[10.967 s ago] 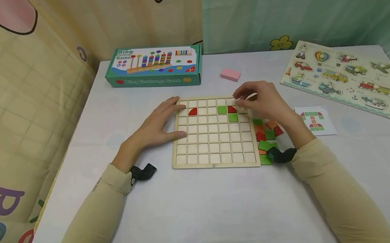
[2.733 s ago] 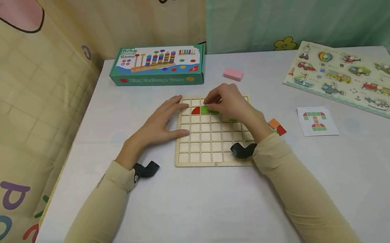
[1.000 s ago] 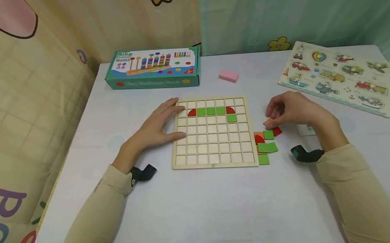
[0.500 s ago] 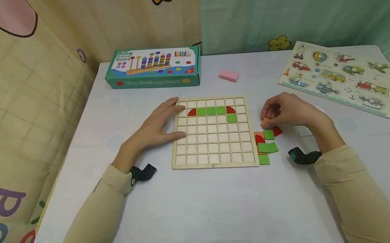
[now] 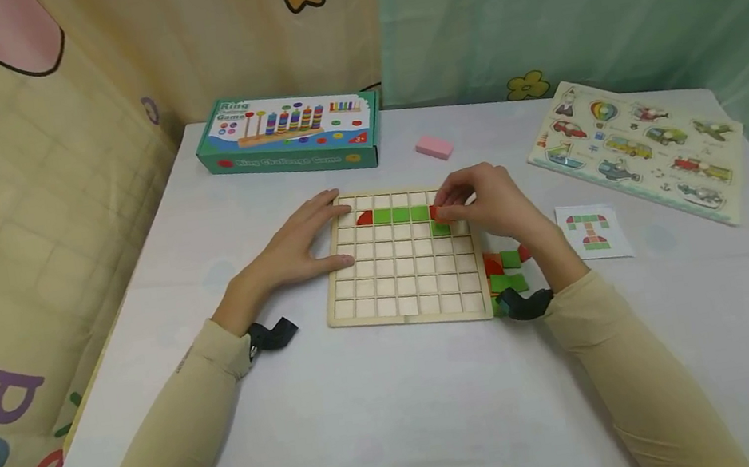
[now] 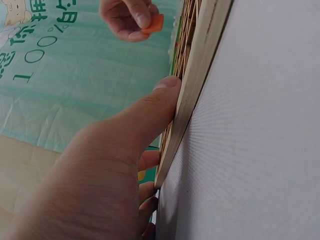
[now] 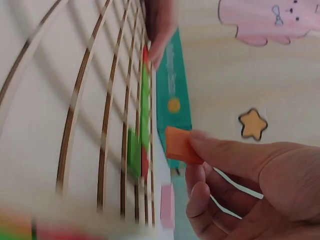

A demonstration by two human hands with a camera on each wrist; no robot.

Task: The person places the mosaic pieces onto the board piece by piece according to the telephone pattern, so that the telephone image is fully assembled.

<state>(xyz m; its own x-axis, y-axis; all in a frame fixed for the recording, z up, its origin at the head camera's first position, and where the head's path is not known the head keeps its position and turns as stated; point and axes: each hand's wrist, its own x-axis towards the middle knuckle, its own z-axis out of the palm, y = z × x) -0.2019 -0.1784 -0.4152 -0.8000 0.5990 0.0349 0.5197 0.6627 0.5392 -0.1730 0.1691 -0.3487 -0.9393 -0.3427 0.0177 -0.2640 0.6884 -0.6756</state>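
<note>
A wooden grid board (image 5: 411, 320) lies on the white table. In its second row a red quarter-round tile (image 5: 365, 219) sits left of several green tiles (image 5: 401, 216). Another green tile (image 5: 441, 229) sits one row lower, at the right end. My left hand (image 5: 293, 247) rests on the board's left edge, fingers and thumb spread over the rim. My right hand (image 5: 489, 202) is raised over the board's upper right, pinching an orange tile (image 7: 180, 143) between thumb and fingers. From the head view, the fingers partly cover the red tile at the row's right end.
Loose green, red and orange tiles (image 5: 515, 280) lie beside the board's right edge. A pattern card (image 5: 616, 244) is further right. Behind are a green game box (image 5: 291, 161), a pink block (image 5: 434, 148) and a picture puzzle board (image 5: 639, 154).
Green tiles have filled the second row between the red ones since the earliest frame. My right hand has lifted an orange tile from the loose pile and moved left over the board; my left hand stays put.
</note>
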